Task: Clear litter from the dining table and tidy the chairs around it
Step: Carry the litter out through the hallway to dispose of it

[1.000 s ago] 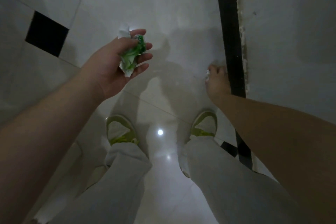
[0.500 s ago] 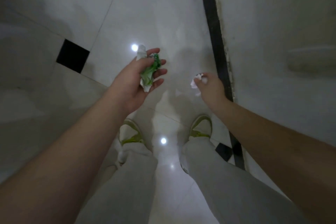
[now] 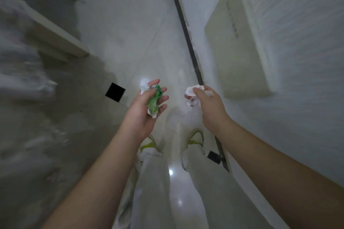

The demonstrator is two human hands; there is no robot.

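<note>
Litter collection underway: left hand [image 3: 143,111], grip clamped on a crumpled green-and-white wrapper [image 3: 153,101]; right hand [image 3: 208,106] pinches crumpled white paper [image 3: 193,90]. Next: a bin, likely.

Glossy tile floor

Pale floor [image 3: 130,46] had one small black inset tile [image 3: 115,92]; two lime-trimmed shoes [image 3: 195,136] stood on it.

A pale glossy tiled floor [image 3: 119,29] fills the frame, with a small black inset tile [image 3: 115,92] left of centre. A dark strip [image 3: 183,24] runs from the top down along the white wall [image 3: 301,61], where a cream panel [image 3: 236,46] hangs upper right.
</note>
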